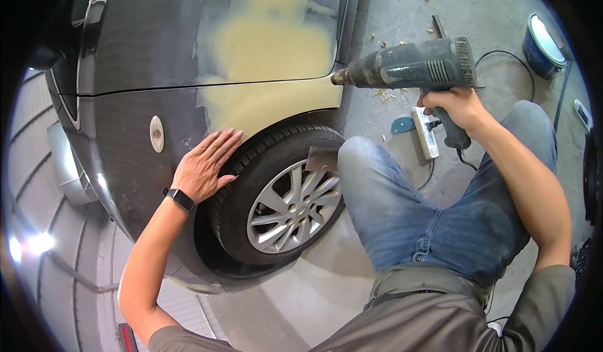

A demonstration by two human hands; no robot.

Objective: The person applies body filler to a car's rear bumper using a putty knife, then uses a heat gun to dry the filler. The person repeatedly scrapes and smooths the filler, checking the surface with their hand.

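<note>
My right hand grips the handle of a dark, worn heat gun, its finger by the trigger. The metal nozzle points left at the yellow filler spread over the dark car's door and fender. My left hand, with a smartwatch on the wrist, lies flat on the fender just above the wheel arch, fingers stretched out. Beneath it is the tire with its silver spoked wheel. A flat metal scraper blade sits against the tire, near my left knee.
On the floor right of the car lie a white power strip with a plug in it, a blue spreader and scattered filler scraps. A dark blue can stands farther right. A black cord curves across the floor beside it.
</note>
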